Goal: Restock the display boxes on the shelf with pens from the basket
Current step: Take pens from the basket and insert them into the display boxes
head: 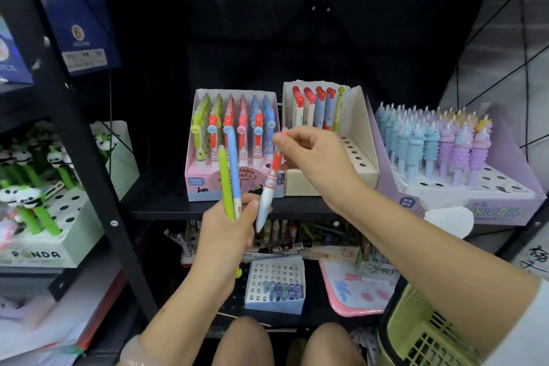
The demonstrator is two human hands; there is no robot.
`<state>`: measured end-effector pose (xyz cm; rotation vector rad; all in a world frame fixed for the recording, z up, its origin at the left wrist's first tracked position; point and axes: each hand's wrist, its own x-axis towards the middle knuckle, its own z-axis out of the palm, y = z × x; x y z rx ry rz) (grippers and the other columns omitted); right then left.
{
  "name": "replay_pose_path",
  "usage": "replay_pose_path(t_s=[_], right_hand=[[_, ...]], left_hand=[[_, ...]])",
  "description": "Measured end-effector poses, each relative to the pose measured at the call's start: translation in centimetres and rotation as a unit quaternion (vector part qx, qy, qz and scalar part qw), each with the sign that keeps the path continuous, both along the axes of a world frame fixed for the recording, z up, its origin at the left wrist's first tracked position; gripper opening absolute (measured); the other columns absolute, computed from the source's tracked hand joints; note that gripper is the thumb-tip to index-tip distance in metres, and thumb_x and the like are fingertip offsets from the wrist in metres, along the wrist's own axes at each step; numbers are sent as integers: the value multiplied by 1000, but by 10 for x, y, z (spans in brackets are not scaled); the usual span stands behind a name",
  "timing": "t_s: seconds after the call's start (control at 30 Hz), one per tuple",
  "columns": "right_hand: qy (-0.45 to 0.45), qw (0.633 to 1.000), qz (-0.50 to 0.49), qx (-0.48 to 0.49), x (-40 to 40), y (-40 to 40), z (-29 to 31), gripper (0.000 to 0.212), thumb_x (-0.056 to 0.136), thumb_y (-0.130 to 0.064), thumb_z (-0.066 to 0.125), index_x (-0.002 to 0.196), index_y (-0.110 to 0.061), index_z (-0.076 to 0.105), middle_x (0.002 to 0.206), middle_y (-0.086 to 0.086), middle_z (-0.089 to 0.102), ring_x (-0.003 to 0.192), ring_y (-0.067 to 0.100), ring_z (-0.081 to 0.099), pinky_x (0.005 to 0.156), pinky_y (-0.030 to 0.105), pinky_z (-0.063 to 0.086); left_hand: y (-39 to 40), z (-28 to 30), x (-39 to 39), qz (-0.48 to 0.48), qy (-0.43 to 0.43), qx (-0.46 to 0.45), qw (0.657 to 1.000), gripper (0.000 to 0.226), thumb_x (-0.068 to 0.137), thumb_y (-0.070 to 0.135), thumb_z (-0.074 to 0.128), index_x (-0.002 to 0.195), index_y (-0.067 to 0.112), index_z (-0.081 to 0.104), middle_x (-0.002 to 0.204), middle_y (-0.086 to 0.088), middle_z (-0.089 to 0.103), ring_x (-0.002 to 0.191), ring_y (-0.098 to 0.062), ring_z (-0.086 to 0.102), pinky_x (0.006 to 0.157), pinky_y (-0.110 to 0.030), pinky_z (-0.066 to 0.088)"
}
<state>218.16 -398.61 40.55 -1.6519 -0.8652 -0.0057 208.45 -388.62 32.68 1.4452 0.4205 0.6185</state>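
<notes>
Right now my left hand [225, 235] is curled round two pens, a green pen [225, 184] and a blue pen [234, 169], gripped low on their barrels so they stand upright. My right hand [312, 151] pinches the orange-capped pen [271, 178] at its top end, its tip hanging down beside the left thumb. Just beyond both hands sits the pink display box [205, 187], nearly full; the beige display box [359, 140] behind my right hand has open holes. I judge these pens light, rigid, smooth plastic, best held mid-barrel. By my right elbow sits the basket [421, 333]
</notes>
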Motion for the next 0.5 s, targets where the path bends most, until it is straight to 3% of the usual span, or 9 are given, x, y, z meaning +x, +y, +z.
replay_pose_path(t_s=[0.07,0.13,0.23,0.27,0.4,0.5], right_hand=[[-87,994,-52,-31,3,4,11,17,91,-31,53,79,-22,61,75,8,63,69,20,62,69,37,56],[-110,989,-102,3,14,5,26,19,94,-29,50,80,-20,58,77,10,63,75,26,63,71,42,55],[-136,979,-144,50,32,7,41,14,95,-24,52,87,-14,58,72,0,62,69,8,64,66,24,56],[-141,978,-149,39,37,10,41,15,95,-24,52,90,-12,58,74,0,63,71,7,64,68,23,55],[-155,974,-150,-64,44,19,25,19,95,-27,51,85,-12,57,80,11,67,76,24,66,74,41,55],[-178,967,-138,-120,44,26,14,19,94,-30,52,83,-15,54,80,11,67,74,23,66,73,39,56]], left_hand=[[4,2,-2,0,1,11,1000,33,94,24,52,70,34,71,41,4,39,36,-6,31,39,-20,28],[9,2,-4,-3,1,18,1000,28,95,34,48,79,29,70,50,-6,46,38,-7,34,43,-23,29],[14,-1,-5,-8,-8,-2,1000,29,97,36,40,93,24,65,66,-7,60,38,-7,34,40,-21,29],[15,-1,-5,-14,-12,-10,1000,29,98,36,38,97,24,64,70,-2,64,38,-7,34,38,-19,29],[15,-2,-7,-40,-23,0,999,27,99,32,36,108,22,59,72,4,68,39,-6,36,38,-19,31],[17,-1,-6,-39,-33,-1,999,29,100,28,35,113,8,51,57,2,63,36,-7,34,36,-17,29]])
